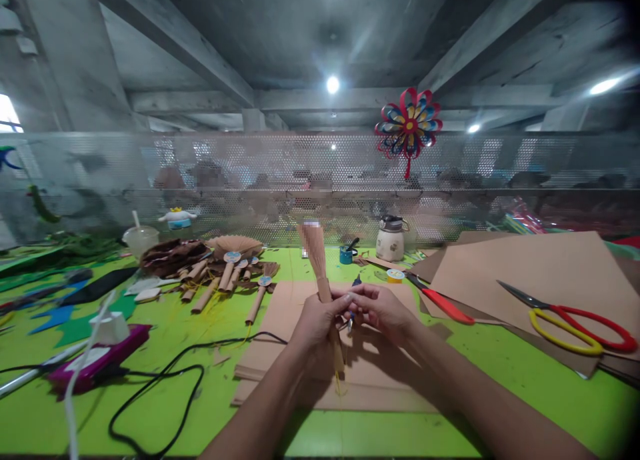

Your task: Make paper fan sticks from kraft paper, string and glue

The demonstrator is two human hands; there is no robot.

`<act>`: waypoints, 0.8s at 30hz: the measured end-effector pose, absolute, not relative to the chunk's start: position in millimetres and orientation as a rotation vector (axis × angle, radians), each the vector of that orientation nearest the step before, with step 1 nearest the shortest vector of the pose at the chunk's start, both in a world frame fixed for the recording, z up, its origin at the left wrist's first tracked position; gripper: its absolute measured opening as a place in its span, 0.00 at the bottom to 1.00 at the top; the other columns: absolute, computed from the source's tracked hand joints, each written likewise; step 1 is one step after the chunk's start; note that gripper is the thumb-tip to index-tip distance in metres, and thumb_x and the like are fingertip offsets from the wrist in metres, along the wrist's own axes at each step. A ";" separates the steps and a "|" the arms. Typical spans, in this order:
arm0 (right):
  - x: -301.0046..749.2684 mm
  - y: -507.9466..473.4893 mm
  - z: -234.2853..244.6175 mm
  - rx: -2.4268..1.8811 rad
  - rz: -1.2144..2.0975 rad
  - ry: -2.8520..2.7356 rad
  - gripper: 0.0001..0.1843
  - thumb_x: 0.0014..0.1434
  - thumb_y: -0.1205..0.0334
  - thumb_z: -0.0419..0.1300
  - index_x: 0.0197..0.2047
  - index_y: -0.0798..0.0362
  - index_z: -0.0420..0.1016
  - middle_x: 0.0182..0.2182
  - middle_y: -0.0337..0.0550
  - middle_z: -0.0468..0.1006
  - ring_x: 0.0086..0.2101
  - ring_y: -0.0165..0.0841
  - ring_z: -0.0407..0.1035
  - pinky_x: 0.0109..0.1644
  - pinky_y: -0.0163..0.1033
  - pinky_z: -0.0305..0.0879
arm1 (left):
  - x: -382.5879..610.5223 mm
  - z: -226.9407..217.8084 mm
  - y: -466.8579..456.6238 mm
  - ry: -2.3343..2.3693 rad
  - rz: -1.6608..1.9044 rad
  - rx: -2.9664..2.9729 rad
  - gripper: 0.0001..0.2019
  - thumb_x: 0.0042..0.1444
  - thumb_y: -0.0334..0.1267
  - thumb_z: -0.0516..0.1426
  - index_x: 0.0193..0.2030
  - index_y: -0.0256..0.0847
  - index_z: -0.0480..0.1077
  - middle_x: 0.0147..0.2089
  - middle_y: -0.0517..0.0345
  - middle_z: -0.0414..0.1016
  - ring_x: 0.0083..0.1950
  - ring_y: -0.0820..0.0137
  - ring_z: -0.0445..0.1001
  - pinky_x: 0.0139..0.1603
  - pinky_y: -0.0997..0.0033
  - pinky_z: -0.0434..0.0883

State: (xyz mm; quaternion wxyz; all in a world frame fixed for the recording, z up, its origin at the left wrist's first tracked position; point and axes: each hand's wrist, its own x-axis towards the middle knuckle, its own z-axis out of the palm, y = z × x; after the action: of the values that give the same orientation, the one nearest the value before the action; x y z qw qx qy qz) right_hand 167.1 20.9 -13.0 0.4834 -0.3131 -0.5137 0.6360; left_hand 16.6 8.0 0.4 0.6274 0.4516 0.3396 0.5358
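My left hand [316, 321] is closed around the handle of a folded brown pleated-paper fan [316, 250], which stands upright above the fist. My right hand [381, 308] is closed against the left one, pinching at the fan's handle, with a small blue-handled tool [353, 313] partly showing between the fingers. Both hands hover over a stack of brown cardboard sheets [280, 313] on the green table.
A pile of finished paper fans [220, 270] lies at the left. A pink device [97, 360] with black cables sits at the near left. Red-handled scissors [443, 303] and red-and-yellow scissors [575, 320] rest on cardboard at the right. A mesh screen with a paper flower [409, 125] backs the table.
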 end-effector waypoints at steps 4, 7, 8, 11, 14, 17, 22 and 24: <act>165.8 21.8 -17.6 -0.793 1.490 -1.287 0.21 0.45 0.51 0.71 0.35 0.58 0.76 0.27 0.41 0.75 0.26 0.26 0.67 0.31 0.34 0.61 | 16.4 0.4 8.2 0.800 1.230 1.021 0.13 0.37 0.36 0.70 0.25 0.31 0.72 0.22 0.54 0.73 0.21 0.78 0.66 0.17 0.80 0.55; 164.0 21.9 -17.2 -0.799 1.443 -1.274 0.21 0.45 0.47 0.70 0.31 0.58 0.74 0.23 0.39 0.73 0.22 0.25 0.64 0.27 0.33 0.59 | 17.5 -0.5 8.3 0.819 1.237 1.006 0.15 0.36 0.38 0.70 0.23 0.32 0.70 0.20 0.57 0.71 0.19 0.79 0.64 0.17 0.81 0.54; 163.8 22.0 -16.5 -0.805 1.417 -1.259 0.22 0.45 0.46 0.69 0.28 0.58 0.73 0.20 0.37 0.71 0.20 0.24 0.62 0.25 0.32 0.58 | 17.8 -0.9 8.6 0.825 1.236 1.000 0.16 0.37 0.39 0.70 0.23 0.32 0.69 0.20 0.57 0.70 0.19 0.79 0.63 0.16 0.81 0.54; 164.3 22.1 -13.7 -0.812 1.335 -1.220 0.24 0.45 0.45 0.68 0.20 0.56 0.66 0.12 0.31 0.62 0.14 0.21 0.53 0.19 0.31 0.48 | 17.8 -1.6 9.5 0.810 1.219 1.001 0.17 0.39 0.41 0.69 0.24 0.33 0.68 0.19 0.60 0.67 0.18 0.81 0.60 0.16 0.82 0.53; 164.8 20.9 -11.5 -0.811 1.304 -1.253 0.25 0.45 0.45 0.68 0.18 0.54 0.62 0.10 0.29 0.58 0.12 0.21 0.49 0.17 0.31 0.43 | 15.3 1.1 9.9 0.738 1.223 0.973 0.17 0.43 0.42 0.67 0.32 0.34 0.68 0.21 0.61 0.68 0.18 0.82 0.59 0.15 0.84 0.52; 162.8 17.5 -10.2 -0.844 1.244 -1.390 0.26 0.47 0.42 0.66 0.18 0.53 0.62 0.10 0.31 0.59 0.13 0.22 0.50 0.18 0.31 0.44 | 9.8 6.6 10.5 0.670 1.269 0.896 0.19 0.48 0.45 0.63 0.41 0.36 0.66 0.25 0.59 0.71 0.18 0.80 0.61 0.15 0.83 0.54; 156.0 7.5 -8.0 -0.923 0.913 -1.693 0.26 0.52 0.41 0.60 0.18 0.54 0.64 0.14 0.36 0.64 0.17 0.26 0.56 0.22 0.33 0.50 | -0.9 14.1 13.5 0.491 1.326 0.845 0.16 0.55 0.48 0.54 0.43 0.37 0.64 0.27 0.53 0.73 0.21 0.73 0.67 0.16 0.79 0.58; 153.2 2.4 -8.1 -0.934 0.793 -1.847 0.24 0.55 0.44 0.58 0.19 0.55 0.67 0.16 0.38 0.66 0.20 0.27 0.58 0.24 0.34 0.51 | -2.6 15.8 13.7 0.459 1.327 0.853 0.15 0.57 0.47 0.52 0.42 0.37 0.64 0.27 0.52 0.73 0.22 0.72 0.68 0.17 0.79 0.59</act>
State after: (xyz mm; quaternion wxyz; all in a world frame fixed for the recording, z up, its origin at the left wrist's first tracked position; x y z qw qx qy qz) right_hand 153.2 2.4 -8.1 0.4465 -0.3770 -0.7457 0.3201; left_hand -2.6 13.7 15.8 0.6811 0.3802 0.2047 0.5913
